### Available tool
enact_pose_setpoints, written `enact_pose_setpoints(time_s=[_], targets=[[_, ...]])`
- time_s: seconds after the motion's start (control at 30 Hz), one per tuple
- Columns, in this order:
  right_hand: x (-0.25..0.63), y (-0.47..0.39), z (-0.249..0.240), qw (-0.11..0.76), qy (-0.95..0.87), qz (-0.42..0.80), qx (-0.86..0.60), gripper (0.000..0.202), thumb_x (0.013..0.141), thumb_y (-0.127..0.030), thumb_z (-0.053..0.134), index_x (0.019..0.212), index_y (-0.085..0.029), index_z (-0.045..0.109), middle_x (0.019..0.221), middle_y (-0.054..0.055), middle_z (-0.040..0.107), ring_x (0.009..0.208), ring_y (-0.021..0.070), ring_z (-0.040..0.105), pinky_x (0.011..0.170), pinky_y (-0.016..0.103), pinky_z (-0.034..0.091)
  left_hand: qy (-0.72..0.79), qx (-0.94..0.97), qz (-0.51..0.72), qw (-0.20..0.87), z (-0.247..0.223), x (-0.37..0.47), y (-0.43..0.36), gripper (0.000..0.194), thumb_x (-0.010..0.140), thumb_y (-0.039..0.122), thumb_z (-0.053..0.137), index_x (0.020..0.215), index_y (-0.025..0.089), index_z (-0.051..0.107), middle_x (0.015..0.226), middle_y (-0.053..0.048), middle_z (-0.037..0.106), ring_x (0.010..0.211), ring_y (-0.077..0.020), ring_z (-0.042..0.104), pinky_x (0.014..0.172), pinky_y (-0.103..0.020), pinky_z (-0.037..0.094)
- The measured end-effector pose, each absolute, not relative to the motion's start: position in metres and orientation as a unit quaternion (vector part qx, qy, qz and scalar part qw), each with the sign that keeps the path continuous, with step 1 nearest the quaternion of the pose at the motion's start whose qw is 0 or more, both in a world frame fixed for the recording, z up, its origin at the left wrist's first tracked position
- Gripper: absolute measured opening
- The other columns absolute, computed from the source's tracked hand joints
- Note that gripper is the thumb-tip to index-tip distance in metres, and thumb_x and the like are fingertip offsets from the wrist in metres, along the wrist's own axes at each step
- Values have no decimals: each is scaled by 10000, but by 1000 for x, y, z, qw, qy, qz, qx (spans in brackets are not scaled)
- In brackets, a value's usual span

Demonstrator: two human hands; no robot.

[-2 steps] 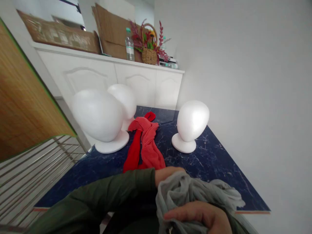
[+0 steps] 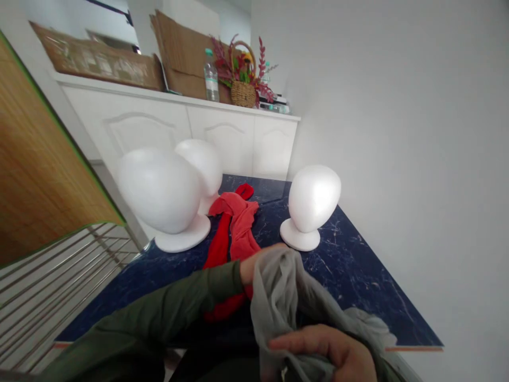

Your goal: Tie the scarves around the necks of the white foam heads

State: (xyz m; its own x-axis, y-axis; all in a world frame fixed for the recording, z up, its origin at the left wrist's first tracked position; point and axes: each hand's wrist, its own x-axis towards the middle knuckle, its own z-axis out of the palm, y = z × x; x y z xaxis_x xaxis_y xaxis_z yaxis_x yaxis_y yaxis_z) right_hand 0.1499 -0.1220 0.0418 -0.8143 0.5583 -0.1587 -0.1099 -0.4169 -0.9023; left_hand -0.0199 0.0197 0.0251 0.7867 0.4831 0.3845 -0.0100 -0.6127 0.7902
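A thin, crumpled grey scarf hangs between my two hands at the table's front edge, its loose end trailing to the right over the tabletop. My left hand is at the scarf's far upper edge and carries it; the cloth hides most of its fingers. Lower down, my right hand pinches the near part, thumb on top of the folds. Beyond my left forearm lies a red cloth with a coral-red cloth across it. A white head-shaped stand is upright on the right, apart from both hands.
Two more white head stands, a near one and a far one, stand on the left of the dark blue marbled table. Left of the table is a metal wire rack. A white cabinet stands behind, a wall on the right.
My left hand has moved up and away from me, lifting the far edge of the grey scarf and stretching its folds. My right hand has hardly moved.
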Motion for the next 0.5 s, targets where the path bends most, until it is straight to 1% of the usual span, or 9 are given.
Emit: enact_pose_setpoints(time_s=[0.07, 0.1, 0.17, 0.2, 0.27, 0.33, 0.4, 0.43, 0.5], targets=[[151, -119, 39, 292, -524, 755, -264, 619, 664, -218, 653, 1243, -293, 449, 1217, 50, 523, 1083, 209, 520, 921, 325, 393, 196, 835, 401, 322, 56, -39, 44, 336, 805, 274, 462, 1112, 141, 493, 1115, -89, 567, 1007, -234, 549, 894, -424, 426], [150, -115, 38, 338, -534, 720, -287, 626, 677, -225, 643, 1260, -295, 426, 1262, 43, 481, 1113, 209, 493, 937, 338, 377, 208, 831, 448, 254, 72, -47, 58, 311, 819, 268, 427, 1085, 123, 497, 1186, -111, 519, 1078, -242, 504, 925, -437, 394], [146, -102, 34, 405, -564, 649, -311, 610, 709, -252, 617, 1278, -295, 401, 1330, 31, 400, 1173, 210, 428, 978, 354, 328, 212, 861, 455, 85, 99, -59, 89, 227, 789, 281, 468, 934, 126, 546, 1292, -134, 421, 1186, -248, 397, 990, -428, 322], [143, -95, 32, 417, -588, 619, -312, 590, 726, -270, 602, 1280, -289, 399, 1341, 30, 384, 1191, 211, 404, 997, 360, 301, 231, 872, 432, 16, 108, -63, 105, 200, 785, 273, 470, 899, 134, 555, 1315, -124, 395, 1212, -239, 362, 1009, -415, 296], [135, -81, 28, 394, -660, 564, -302, 559, 748, -306, 582, 1278, -273, 407, 1331, 38, 393, 1212, 216, 373, 1025, 371, 249, 302, 887, 343, -72, 116, -67, 136, 191, 792, 268, 460, 901, 147, 561, 1356, -101, 341, 1243, -217, 316, 1029, -385, 263], [129, -68, 22, 322, -743, 511, -290, 563, 746, -337, 586, 1275, -251, 414, 1315, 53, 410, 1229, 225, 345, 1036, 380, 219, 374, 885, 261, -95, 106, -70, 162, 208, 809, 239, 429, 943, 147, 559, 1371, -101, 316, 1246, -208, 315, 1024, -363, 265], [129, -57, 14, 244, -801, 469, -281, 540, 744, -351, 585, 1251, -228, 447, 1312, 69, 414, 1221, 227, 357, 1022, 374, 246, 431, 876, 199, -81, 82, -74, 179, 241, 791, 179, 434, 994, 126, 552, 1346, -144, 344, 1194, -230, 393, 976, -368, 326], [132, -50, 9, 227, -818, 444, -287, 477, 752, -346, 573, 1204, -217, 494, 1291, 74, 438, 1192, 220, 392, 1002, 361, 278, 458, 870, 169, -71, 67, -77, 184, 280, 763, 141, 450, 1024, 107, 545, 1320, -176, 370, 1140, -249, 453, 931, -376, 369], [145, -34, -4, 257, -820, 368, -355, 281, 775, -328, 527, 1007, -186, 600, 1133, 80, 554, 1041, 196, 505, 915, 336, 366, 500, 854, 127, -61, 38, -84, 184, 374, 696, 80, 482, 1066, 76, 532, 1234, -218, 451, 997, -273, 556, 824, -388, 437]])
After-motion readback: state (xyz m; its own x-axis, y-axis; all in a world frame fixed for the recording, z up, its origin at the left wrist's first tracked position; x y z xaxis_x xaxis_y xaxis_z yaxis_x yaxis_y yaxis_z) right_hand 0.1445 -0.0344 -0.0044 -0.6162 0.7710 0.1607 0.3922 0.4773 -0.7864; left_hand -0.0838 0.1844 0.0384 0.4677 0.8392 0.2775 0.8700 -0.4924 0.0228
